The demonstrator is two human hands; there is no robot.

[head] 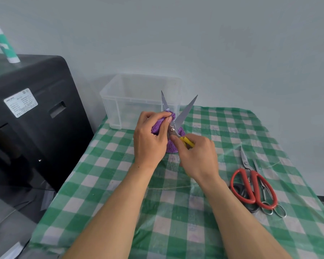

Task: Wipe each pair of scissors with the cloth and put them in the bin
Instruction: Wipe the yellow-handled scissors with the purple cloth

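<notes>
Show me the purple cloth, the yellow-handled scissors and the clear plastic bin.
purple cloth (pixel 157 127), head view: bunched part left of the blades.
yellow-handled scissors (pixel 186 111), head view: middle of the blade leaning right.
clear plastic bin (pixel 138 111), head view: its front wall.

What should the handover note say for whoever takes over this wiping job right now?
Left hand pinches the purple cloth round one blade of the open yellow-handled scissors; right hand grips their handles.
The clear bin stands behind them, no scissors visible inside.
Red-handled scissors and other pairs lie at the table's right, waiting.
Left: finish this pair, bin it, then the rest.
</notes>
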